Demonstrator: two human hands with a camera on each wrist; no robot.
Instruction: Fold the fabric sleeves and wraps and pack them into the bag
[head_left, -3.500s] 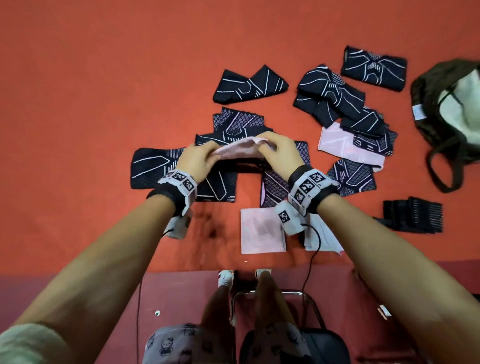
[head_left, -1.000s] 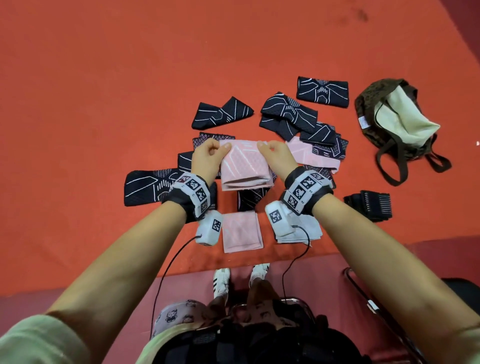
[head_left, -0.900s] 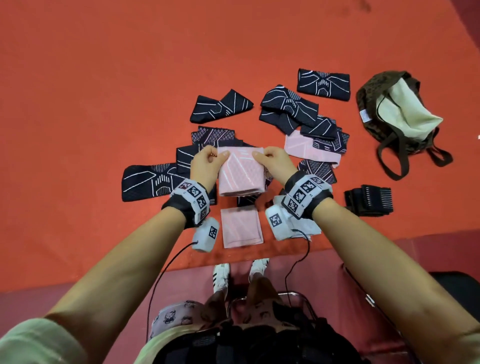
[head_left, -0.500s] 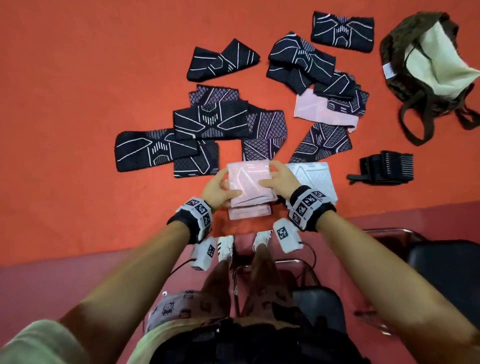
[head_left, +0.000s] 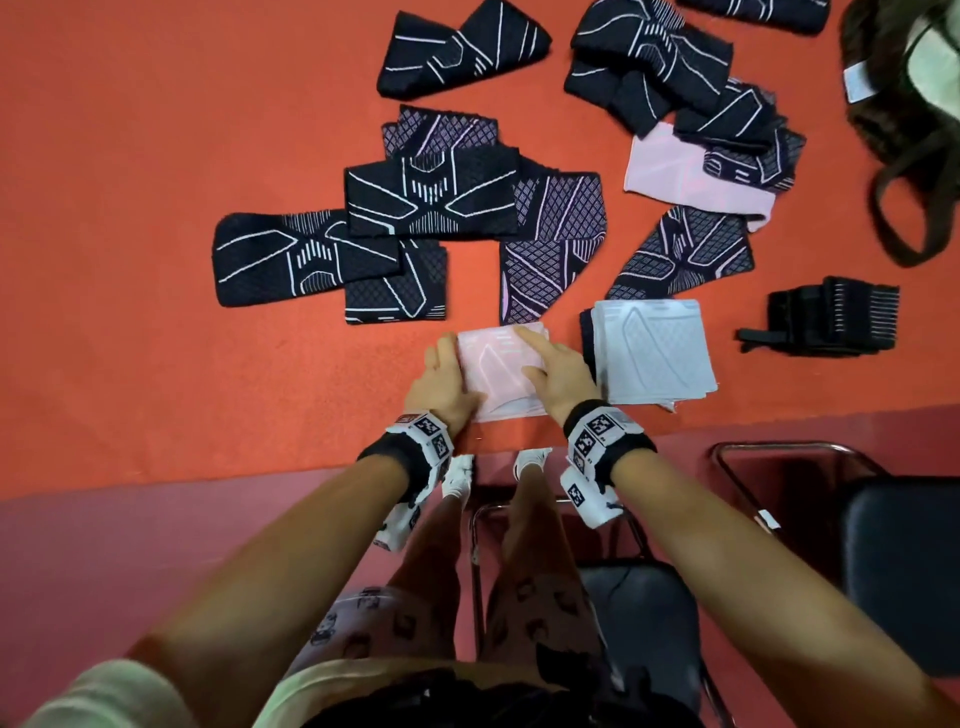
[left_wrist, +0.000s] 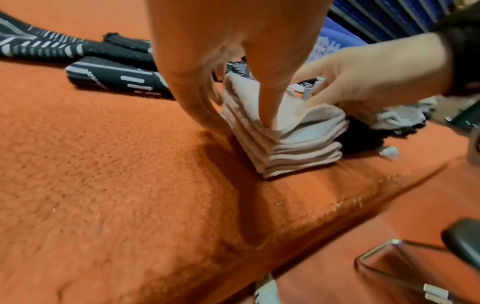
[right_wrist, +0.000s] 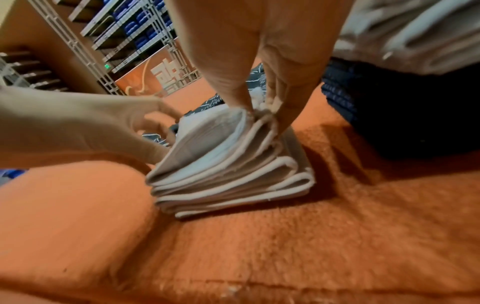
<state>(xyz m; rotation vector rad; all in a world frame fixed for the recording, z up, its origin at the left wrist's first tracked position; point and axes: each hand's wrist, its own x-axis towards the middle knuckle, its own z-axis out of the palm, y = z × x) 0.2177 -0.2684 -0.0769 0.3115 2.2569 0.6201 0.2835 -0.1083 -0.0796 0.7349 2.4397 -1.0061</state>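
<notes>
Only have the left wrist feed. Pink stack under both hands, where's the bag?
Observer: The bag lies open at the far right of the red cloth, well away from the pink stack.
Operator: Anything in between?
Observer: A white stack sits just right of the pink one, next to the right hand.
Operator: Work remaining?
Observer: Yes. Several black sleeves lie spread flat beyond the stacks, not yet folded.
Operator: Any pink ones loose?
Observer: One pink sleeve, partly under black ones, far right.
</notes>
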